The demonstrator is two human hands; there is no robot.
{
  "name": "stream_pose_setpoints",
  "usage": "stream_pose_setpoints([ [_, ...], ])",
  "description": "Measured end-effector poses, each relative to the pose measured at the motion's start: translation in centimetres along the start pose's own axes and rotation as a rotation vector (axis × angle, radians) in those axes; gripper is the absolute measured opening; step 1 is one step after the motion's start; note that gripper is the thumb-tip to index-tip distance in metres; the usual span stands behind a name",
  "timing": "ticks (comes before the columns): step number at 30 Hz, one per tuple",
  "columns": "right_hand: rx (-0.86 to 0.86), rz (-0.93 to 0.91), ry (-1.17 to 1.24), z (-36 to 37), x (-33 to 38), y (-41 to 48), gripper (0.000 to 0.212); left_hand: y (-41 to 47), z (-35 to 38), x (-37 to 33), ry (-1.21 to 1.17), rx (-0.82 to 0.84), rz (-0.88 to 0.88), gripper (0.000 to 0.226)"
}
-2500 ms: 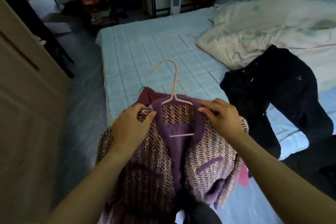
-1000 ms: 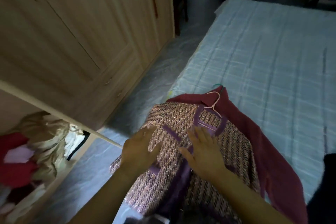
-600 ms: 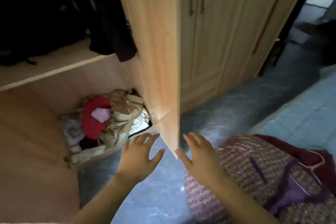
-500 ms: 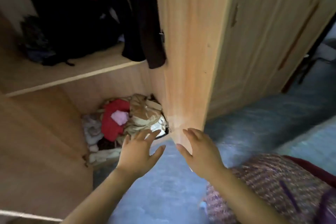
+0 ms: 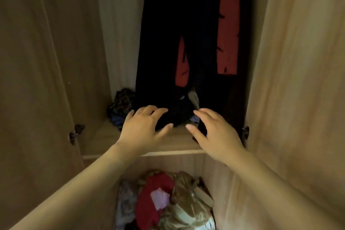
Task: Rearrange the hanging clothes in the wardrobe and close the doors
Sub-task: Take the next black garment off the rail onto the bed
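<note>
Both palms down, fingers spread | left hand (image 5: pixel 143 127) | right hand (image 5: pixel 214 130) | over shelf (image 5: pixel 179 142)

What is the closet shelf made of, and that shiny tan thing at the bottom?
The shelf looks like light wood or wood-look board: pale, matte, faint grain lines. The tan thing in the bottom pile seems a satiny cloth, since its crumpled folds catch bright glints, though the exact fabric cannot be told.

Wardrobe interior, both doors open: left door (image 5: pixel 37 80), right door (image 5: pixel 298 80). Hanging: dark garments (image 5: pixel 168 43), red garment with dark marks (image 5: pixel 228 24). Wooden shelf (image 5: pixel 179 142) bearing dark crumpled clothes (image 5: pixel 177 114) and a patterned bundle (image 5: pixel 121 104). Lower compartment: heap of red, beige and pale clothes (image 5: pixel 168 201). Left hand (image 5: pixel 143 127) and right hand (image 5: pixel 214 130), fingers spread, empty, above the shelf's front edge.
</note>
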State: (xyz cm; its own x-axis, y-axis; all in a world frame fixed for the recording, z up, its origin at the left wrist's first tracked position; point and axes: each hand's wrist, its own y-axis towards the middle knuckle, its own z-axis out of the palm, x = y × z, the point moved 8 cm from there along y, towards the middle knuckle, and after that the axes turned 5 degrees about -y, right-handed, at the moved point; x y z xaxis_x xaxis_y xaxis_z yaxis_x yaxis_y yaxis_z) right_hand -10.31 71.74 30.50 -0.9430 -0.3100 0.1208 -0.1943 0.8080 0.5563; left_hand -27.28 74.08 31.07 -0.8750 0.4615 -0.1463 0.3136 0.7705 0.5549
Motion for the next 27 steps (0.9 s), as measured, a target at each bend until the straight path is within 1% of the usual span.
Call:
stream_pose_setpoints([
  [4,-0.143,-0.089,-0.027,-4.2,-0.8,9.7,0.062,8.9,-3.1,1.3,0.012,-0.113,0.036,0.074],
  [6,-0.198,-0.127,-0.053,-6.3,-1.7,15.1,0.060,13.9,-4.4,2.0,0.009,-0.155,0.039,0.070],
  [11,-0.344,-0.167,-0.042,-12.4,-5.2,27.9,0.057,25.6,-6.7,3.0,0.075,-0.259,0.062,0.065],
  [13,-0.401,-0.196,-0.074,-14.5,-6.1,32.1,0.056,29.5,-7.2,3.4,0.072,-0.326,0.070,0.059],
  [15,-0.449,-0.229,-0.120,-16.2,-6.9,35.6,0.055,33.0,-7.5,3.7,0.036,-0.398,0.082,0.054],
  [16,-0.474,-0.245,-0.139,-16.9,-7.3,37.1,0.055,34.7,-7.6,3.7,0.019,-0.418,0.090,0.056],
  [18,-0.523,-0.277,-0.176,-18.0,-8.2,39.9,0.055,38.1,-7.7,3.9,-0.010,-0.434,0.089,0.059],
  [21,-0.566,-0.290,-0.235,-19.1,-9.7,44.0,0.055,43.2,-7.8,4.6,-0.025,-0.444,0.086,0.056],
  [24,-0.612,-0.287,-0.335,-20.4,-10.7,47.9,0.054,47.8,-8.8,5.7,-0.055,-0.501,0.097,0.060],
  [27,-0.714,-0.258,-0.456,-23.0,-11.0,51.4,0.053,52.1,-10.0,6.9,-0.106,-0.529,0.119,0.069],
])
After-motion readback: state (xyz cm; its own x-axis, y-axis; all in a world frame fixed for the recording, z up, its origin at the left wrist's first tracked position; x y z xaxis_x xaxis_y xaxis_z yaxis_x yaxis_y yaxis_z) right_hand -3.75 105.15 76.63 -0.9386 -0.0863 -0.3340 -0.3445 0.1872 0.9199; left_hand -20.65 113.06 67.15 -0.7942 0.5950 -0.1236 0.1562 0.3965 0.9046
